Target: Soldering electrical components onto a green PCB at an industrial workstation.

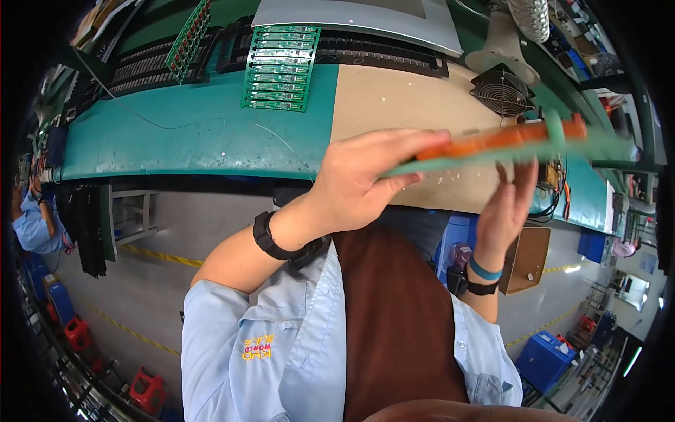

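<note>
My left hand point(358, 176) grips the left end of a long green circuit board panel point(478, 155) between thumb and fingers. Orange parts run along the panel's upper side, and it is tilted and smeared by motion above the bench. Just beneath the panel, my right hand point(503, 211) has its fingers pointing up toward the lower edge. Those fingers are blurred and their tips partly hidden, so whether they grip the panel cannot be made out. A green panel of several narrow circuit boards point(281, 70) lies at the back of the bench.
Another board panel point(188, 42) stands upright in a black slotted rack point(140, 67) at the far left. A small black fan point(501, 91) sits by a metal duct point(527, 17). Brown sheeting point(394, 105) covers part of the teal bench mat point(176, 141). A co-worker point(35, 221) is at far left.
</note>
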`<state>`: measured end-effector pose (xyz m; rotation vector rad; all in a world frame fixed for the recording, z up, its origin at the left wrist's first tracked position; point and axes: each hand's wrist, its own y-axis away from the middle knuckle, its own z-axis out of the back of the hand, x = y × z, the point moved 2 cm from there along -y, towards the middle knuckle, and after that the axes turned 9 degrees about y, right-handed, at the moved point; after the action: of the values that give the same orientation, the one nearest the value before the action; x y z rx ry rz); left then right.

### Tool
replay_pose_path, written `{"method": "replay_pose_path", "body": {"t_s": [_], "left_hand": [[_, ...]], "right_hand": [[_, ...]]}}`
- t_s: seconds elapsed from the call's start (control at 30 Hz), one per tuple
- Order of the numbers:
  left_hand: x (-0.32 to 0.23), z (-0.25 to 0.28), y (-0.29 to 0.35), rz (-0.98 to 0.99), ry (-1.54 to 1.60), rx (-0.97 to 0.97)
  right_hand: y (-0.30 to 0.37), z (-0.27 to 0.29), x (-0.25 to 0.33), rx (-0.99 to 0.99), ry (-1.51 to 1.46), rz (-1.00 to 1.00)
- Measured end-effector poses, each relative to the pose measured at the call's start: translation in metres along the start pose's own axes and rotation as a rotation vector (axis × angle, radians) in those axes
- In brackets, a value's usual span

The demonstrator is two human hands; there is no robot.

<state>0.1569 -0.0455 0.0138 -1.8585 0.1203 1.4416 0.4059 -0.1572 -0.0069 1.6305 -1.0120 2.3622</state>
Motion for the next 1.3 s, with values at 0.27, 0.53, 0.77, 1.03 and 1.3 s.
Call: {"method": "replay_pose_path", "body": {"t_s": [0.27, 0.53, 0.77, 1.03, 1.3], "left_hand": [[-0.013, 0.007, -0.005, -0.641, -0.457, 0.268], [0.000, 0.022, 0.005, -0.590, -0.699, 0.383], [0.017, 0.046, 0.013, -0.250, -0.786, 0.287], [0.050, 0.041, 0.025, -0.042, -0.785, 0.270], [0.062, 0.032, 0.011, -0.003, -0.931, 0.286]], "right_hand": [[0.015, 0.066, 0.056, 0.074, -0.643, -0.368], [0.001, 0.031, 0.016, 0.209, -0.416, -0.514], [-0.033, 0.006, -0.018, 0.229, -0.508, -0.529], [-0.048, -0.003, -0.077, 0.296, -0.528, -0.646], [-0.047, -0.006, -0.093, 0.268, -0.077, -0.679]]}}
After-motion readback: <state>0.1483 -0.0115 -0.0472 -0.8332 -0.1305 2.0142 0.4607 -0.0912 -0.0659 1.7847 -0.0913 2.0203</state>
